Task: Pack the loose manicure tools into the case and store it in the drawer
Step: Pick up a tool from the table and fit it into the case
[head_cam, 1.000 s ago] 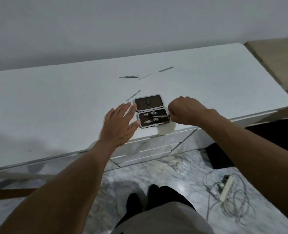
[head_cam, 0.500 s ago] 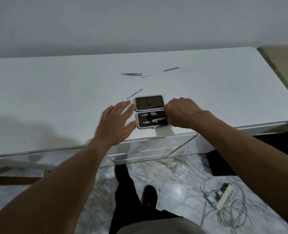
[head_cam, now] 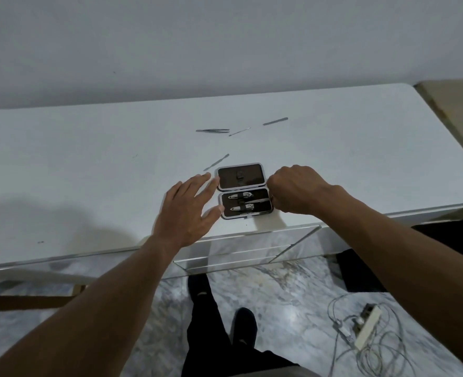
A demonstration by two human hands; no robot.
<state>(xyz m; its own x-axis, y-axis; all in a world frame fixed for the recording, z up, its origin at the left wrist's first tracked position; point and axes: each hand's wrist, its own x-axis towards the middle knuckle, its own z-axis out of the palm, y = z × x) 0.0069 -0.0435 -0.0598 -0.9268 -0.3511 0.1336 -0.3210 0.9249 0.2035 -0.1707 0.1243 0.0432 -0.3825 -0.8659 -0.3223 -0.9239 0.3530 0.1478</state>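
My left hand (head_cam: 189, 210) lies open-fingered against the open case (head_cam: 245, 191) near the dresser (head_cam: 89, 186) front edge, bracing it, I judge, while my right hand (head_cam: 297, 192), fingers curled shut, seats a tool (head_cam: 261, 200) I barely see.

No legible text, labels, brand marks or numbers anywhere. Checked the open black hard-shell manicure case with silver rim (head_cam: 245, 190) at frame centre: plain dark lining, no logo. White glossy counter (head_cam: 89, 170): blank. White power strip with tangled cables (head_cam: 366, 326) on the marble floor, lower right: too small and blurred to show any markings.
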